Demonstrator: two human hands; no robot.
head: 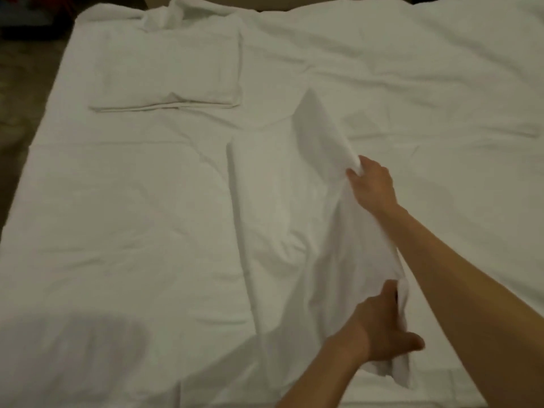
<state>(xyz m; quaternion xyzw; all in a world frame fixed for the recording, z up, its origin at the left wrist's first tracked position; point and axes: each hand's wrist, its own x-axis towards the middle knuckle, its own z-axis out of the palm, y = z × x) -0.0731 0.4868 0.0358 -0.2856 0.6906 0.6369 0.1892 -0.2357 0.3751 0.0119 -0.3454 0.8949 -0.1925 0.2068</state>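
Note:
A white cloth (273, 207), perhaps a pillowcase, lies lengthwise on the white bed (117, 216) with its right edge lifted. My right hand (372, 185) pinches the far part of that lifted edge. My left hand (382, 331) grips the near part of the same edge, close to the bed's front. The raised edge runs between the two hands, and the far corner stands up in a peak.
A folded white cloth (167, 72) lies flat at the far left of the bed, with a crumpled white piece (182, 10) behind it. Dark floor (20, 83) runs along the bed's left side. The sheet to the right is wrinkled.

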